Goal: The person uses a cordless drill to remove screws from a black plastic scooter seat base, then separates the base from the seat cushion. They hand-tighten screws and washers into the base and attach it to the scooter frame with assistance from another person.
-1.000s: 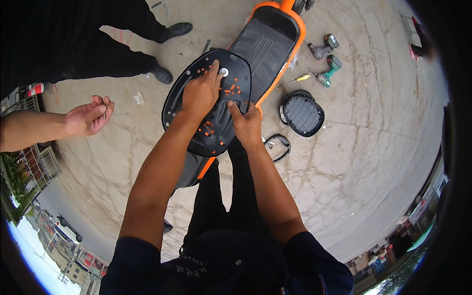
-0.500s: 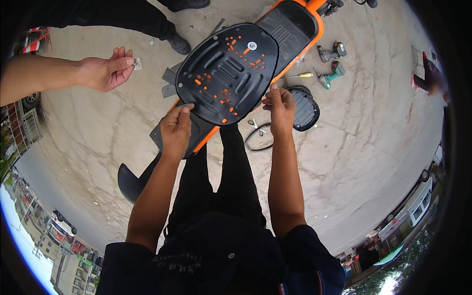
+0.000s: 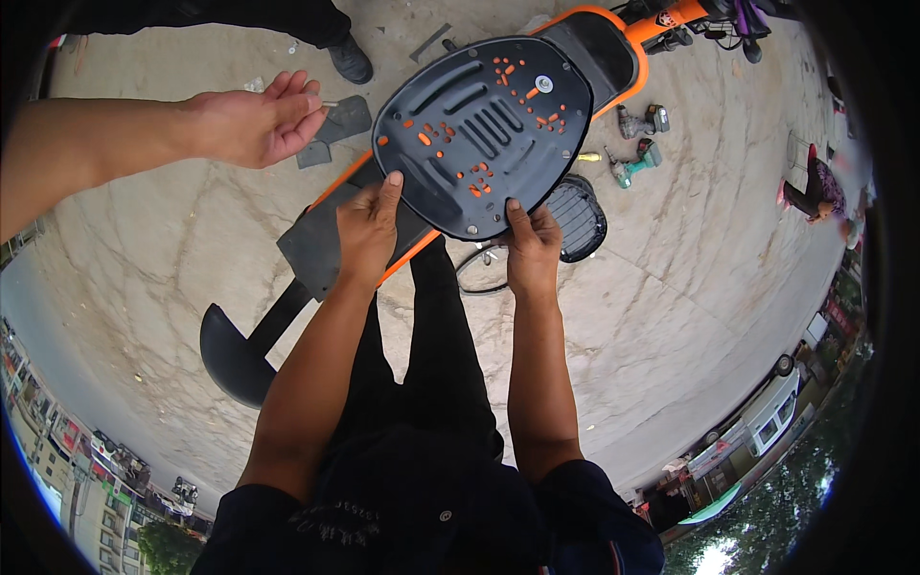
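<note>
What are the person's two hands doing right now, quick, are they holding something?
Left hand: closed, holding the edge of the black plate with the holes.
Right hand: closed, holding the same plate's near edge.

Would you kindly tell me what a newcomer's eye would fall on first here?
Probably the large black plate at upper centre, its near edge held by the left hand and right hand. Beneath it, the orange-rimmed scooter runs diagonally. At upper left, another person's hand reaches in, pinching something small.

black plate [image 3: 482,144] partly hides orange scooter [image 3: 596,57]
</note>
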The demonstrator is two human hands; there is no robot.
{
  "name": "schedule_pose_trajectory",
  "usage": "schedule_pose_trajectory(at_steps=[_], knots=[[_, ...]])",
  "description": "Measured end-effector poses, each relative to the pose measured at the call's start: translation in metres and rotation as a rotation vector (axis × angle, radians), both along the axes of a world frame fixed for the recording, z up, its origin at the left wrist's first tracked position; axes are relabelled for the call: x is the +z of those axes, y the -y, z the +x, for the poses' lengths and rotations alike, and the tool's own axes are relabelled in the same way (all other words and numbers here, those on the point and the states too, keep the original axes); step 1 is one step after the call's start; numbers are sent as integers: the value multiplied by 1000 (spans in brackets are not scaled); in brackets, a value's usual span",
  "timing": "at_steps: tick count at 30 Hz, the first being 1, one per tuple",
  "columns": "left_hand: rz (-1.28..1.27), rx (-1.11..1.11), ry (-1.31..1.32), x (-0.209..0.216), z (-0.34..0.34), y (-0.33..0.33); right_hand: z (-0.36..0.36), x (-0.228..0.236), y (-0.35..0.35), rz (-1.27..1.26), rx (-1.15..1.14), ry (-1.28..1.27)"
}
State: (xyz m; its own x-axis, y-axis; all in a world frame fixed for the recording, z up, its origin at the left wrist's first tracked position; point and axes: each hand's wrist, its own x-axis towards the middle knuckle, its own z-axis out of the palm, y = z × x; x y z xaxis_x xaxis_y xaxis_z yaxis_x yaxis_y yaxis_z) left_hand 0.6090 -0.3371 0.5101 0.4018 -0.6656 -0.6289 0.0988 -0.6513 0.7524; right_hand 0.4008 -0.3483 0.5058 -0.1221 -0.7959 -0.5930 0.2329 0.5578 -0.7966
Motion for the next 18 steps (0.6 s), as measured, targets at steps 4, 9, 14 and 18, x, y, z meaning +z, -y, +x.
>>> schedule_pose_trajectory(at_steps=[4, 9, 14, 18], knots=[[-60, -40, 48, -7, -12, 5, -8, 2, 3, 55, 9, -23], [-68, -27, 31, -18, -13, 4, -5, 7, 2, 73, 25, 35], [-87, 12, -143, -8, -5, 11, -8, 10, 3, 91, 48, 63], [-61, 40, -134, -8, -6, 11, -10, 7, 7, 93, 78, 81]])
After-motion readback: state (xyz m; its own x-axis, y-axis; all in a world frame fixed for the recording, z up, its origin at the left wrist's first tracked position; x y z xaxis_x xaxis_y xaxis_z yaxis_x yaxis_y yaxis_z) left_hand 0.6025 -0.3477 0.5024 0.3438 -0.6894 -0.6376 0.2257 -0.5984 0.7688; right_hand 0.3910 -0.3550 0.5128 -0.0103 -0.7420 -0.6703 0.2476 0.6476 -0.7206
